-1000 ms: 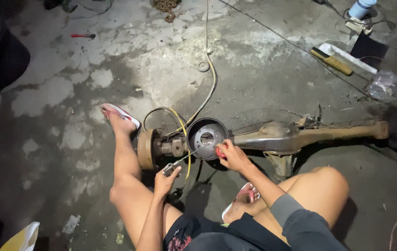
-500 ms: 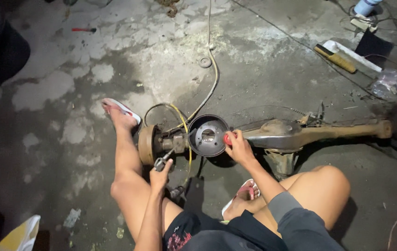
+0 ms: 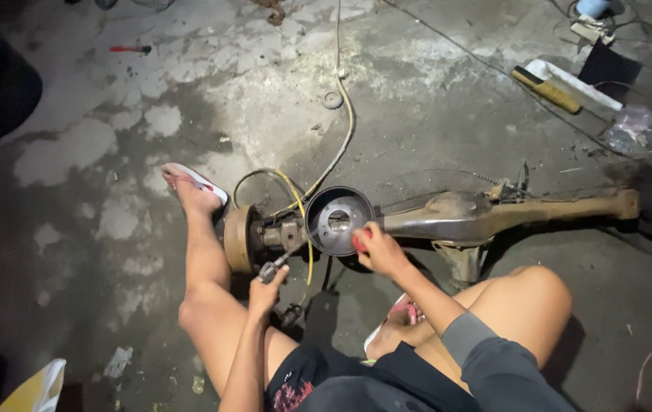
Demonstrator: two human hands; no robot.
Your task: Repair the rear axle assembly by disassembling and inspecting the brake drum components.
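Observation:
I sit on a stained concrete floor with a rusty rear axle housing [image 3: 486, 217] lying across in front of my legs. A round black brake drum [image 3: 339, 221] stands on edge at its left part, and a rusty hub disc [image 3: 239, 239] sits further left. My right hand [image 3: 378, 250] grips a small red-handled tool against the drum's lower right rim. My left hand [image 3: 268, 286] holds a short metal tool with its tip pointing up toward the joint between hub and drum. A yellow cable [image 3: 303, 210] loops over that joint.
My left foot in a sandal [image 3: 194, 183] rests left of the hub. A pale hose [image 3: 346, 107] runs up the floor from the axle. A yellow-handled brush on a white board [image 3: 547, 90], a plastic bag [image 3: 632, 130] and a red-handled tool [image 3: 131, 49] lie further off.
My left hand has lifted its metal tool a little nearer the hub joint. My right hand stays at the drum's rim, shifted slightly lower.

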